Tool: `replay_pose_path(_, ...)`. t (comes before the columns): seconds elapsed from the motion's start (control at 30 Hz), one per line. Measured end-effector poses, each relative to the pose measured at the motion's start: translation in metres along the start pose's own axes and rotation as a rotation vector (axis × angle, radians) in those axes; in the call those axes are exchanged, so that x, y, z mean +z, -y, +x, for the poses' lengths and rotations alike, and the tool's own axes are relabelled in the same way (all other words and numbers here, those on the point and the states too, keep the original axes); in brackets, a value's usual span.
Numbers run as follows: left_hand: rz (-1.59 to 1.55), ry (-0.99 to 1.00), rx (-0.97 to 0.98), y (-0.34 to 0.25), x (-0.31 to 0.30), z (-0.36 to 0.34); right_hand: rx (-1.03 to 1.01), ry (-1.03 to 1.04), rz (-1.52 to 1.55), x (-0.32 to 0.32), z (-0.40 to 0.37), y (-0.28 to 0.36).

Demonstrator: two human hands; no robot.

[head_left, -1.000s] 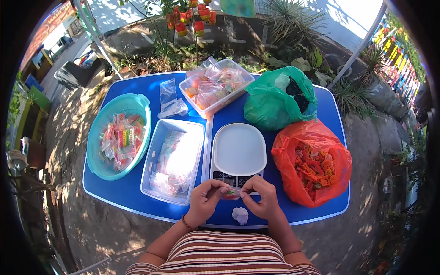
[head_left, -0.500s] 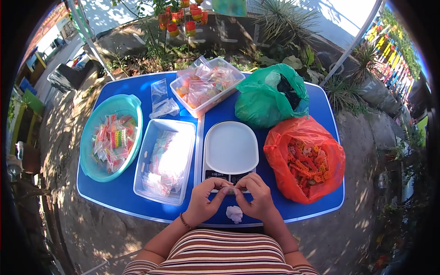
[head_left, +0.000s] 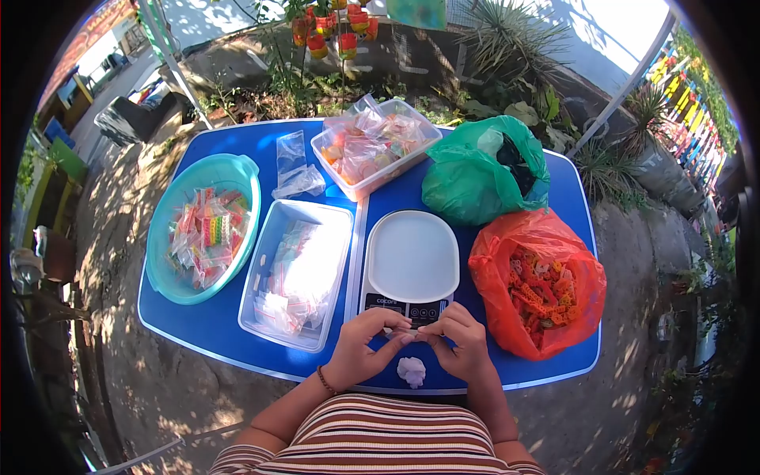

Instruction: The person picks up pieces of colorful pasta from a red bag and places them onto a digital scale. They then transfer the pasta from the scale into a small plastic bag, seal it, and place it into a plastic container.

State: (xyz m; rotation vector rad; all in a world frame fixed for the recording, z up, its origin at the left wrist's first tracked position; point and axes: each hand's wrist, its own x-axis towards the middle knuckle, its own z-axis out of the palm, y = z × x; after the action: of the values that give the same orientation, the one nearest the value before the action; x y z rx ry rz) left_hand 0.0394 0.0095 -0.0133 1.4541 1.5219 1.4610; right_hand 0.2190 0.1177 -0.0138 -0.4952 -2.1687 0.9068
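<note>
My left hand (head_left: 368, 346) and my right hand (head_left: 457, 342) meet at the front edge of the scale (head_left: 413, 256), fingertips pinched close together. Between them is something small and pale, perhaps plastic, too small to name. A crumpled white wad (head_left: 412, 371) lies on the table just below the hands. To the left stands a white tray (head_left: 342, 279) with small clear bags (head_left: 285, 299). On the right, a red plastic bag (head_left: 492, 273) gapes around orange and red linked pieces (head_left: 541, 291).
A turquoise basin (head_left: 161, 255) of filled packets is at the blue table's (head_left: 198, 340) left. Behind are empty clear bags (head_left: 294, 166), a clear container (head_left: 372, 186) of packets and a green plastic bag (head_left: 467, 178). Metal poles (head_left: 625, 85) rise behind the table.
The whole view has shifted, so the table items appear slightly further right. My fingertips are a little further apart, still pinching.
</note>
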Motion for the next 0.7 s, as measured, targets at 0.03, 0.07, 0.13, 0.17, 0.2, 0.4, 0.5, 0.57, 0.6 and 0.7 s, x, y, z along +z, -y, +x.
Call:
replay_pose_path(0.03,0.027,0.005,0.011,0.006,-0.001,-0.002,0.011,0.013,0.010,0.000,0.001,0.003)
replay_pose_path(0.07,0.052,0.012,0.023,0.011,-0.003,-0.004,0.024,0.025,0.018,0.000,0.003,0.007)
replay_pose_path(0.13,0.152,0.011,0.173,0.017,-0.006,-0.001,0.046,0.026,0.034,0.002,0.004,0.010)
replay_pose_path(0.17,0.202,0.011,0.249,0.018,-0.007,0.000,0.057,0.017,0.044,0.004,0.003,0.010)
replay_pose_path(0.2,0.125,0.010,0.177,0.015,-0.006,0.000,0.068,0.008,0.056,0.006,0.002,0.009)
replay_pose_path(0.4,-0.072,0.003,-0.021,0.005,-0.001,0.000,0.069,-0.119,0.157,0.008,-0.001,0.006)
replay_pose_path(0.5,-0.051,-0.014,0.066,0.009,-0.004,-0.002,0.205,-0.038,0.031,0.003,0.002,0.018)
replay_pose_path(0.57,-0.076,-0.044,0.094,0.006,-0.005,-0.002,0.120,-0.059,0.076,0.008,0.001,0.011)
replay_pose_path(0.6,-0.115,-0.038,0.067,0.007,-0.007,-0.003,0.081,-0.056,0.070,0.010,0.002,0.011)
replay_pose_path(0.7,-0.017,-0.087,0.045,0.003,-0.017,-0.007,-0.016,-0.018,0.062,0.013,0.016,0.017)
